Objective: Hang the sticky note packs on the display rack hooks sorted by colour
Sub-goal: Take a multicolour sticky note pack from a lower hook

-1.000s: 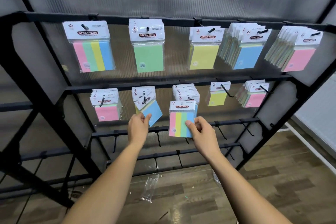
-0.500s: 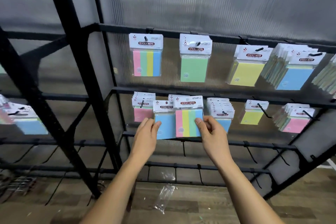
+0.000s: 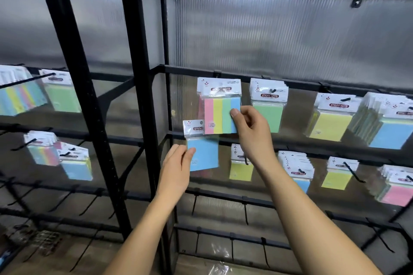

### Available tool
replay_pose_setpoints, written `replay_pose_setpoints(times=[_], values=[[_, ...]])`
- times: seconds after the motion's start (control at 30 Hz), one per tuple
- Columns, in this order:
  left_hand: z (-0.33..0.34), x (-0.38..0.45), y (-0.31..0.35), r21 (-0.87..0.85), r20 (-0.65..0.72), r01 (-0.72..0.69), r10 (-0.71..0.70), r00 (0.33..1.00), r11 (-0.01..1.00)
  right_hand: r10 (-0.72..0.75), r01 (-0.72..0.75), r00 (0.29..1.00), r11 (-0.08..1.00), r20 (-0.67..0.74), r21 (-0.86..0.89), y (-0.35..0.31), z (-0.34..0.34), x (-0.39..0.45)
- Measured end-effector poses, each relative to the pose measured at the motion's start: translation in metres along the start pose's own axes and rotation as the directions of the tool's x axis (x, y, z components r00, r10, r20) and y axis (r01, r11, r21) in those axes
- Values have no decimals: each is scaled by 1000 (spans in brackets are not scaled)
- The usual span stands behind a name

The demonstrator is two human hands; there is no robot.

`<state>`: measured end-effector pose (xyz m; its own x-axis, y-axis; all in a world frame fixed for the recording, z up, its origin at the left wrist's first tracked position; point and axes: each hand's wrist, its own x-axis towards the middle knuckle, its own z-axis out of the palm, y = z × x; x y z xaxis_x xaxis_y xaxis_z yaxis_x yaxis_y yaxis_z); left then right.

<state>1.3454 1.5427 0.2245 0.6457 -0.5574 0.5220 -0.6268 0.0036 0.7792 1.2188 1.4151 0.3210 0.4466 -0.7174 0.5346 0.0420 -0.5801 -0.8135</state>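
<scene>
Right hand [image 3: 250, 125] pinches striped pack [image 3: 221, 114] at rack's [image 3: 138, 96] top-left hook; left hand [image 3: 176, 163] pinches blue pack [image 3: 202, 152]. Hanging step, likely: hole must meet hook tip.

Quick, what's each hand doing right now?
Left hand: pinching the blue pack.
Right hand: pinching the striped multicolour pack.

The right hand [image 3: 250, 127] holds one pack [image 3: 221, 109] above-right of the pack [image 3: 202, 152] in the left hand [image 3: 176, 167].
</scene>
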Motion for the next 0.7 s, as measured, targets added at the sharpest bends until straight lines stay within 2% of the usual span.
replay_pose_setpoints(times=[0.7], values=[[-6, -5, -11, -6, 55, 66, -65, 996, 998, 162, -163, 986, 987, 27, 14, 8, 21, 25]])
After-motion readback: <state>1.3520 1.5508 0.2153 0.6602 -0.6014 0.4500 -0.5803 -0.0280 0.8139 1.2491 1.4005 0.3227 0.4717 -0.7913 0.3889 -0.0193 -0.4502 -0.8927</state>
